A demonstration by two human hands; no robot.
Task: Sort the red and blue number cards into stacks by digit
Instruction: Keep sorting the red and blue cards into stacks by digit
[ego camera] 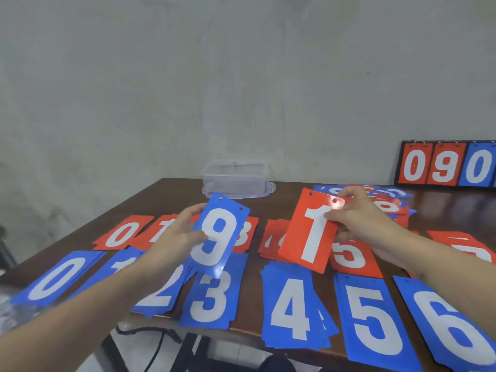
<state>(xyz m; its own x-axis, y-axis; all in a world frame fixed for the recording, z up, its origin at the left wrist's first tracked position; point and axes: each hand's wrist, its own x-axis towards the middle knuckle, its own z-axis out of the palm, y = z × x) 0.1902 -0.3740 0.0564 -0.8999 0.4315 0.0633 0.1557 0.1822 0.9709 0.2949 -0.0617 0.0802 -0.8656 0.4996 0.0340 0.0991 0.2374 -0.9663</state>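
Nearest the camera, blue stacks lay along the front edge of the dark wooden table [171,190]: the blue 0 stack [57,277], the blue 3 stack [212,294], the blue 4 stack [291,307], the blue 5 stack [373,318] and the blue 6 stack [451,326], some overhanging the edge.

Above them, the left hand [174,234] pinched the blue 9 card [218,237] by its left edge, thumb on the face, fingers curled behind, and held it tilted over the blue 2 and 3 stacks. The right hand [359,218] gripped the red 1 card [308,230] at its upper right corner, thumb on the digit, fingers behind, and held it tilted above the red 4 stack [271,240] and the red 5 stack [351,257].

Behind the hands ran a red row, with the red 0 stack [122,233] at its left end. Beyond the right hand lay an unsorted pile of cards [389,197]. Farther back stood a clear plastic box [236,177], and a black scoreboard [445,165] showing 0, 9, 0 leaned against the wall.
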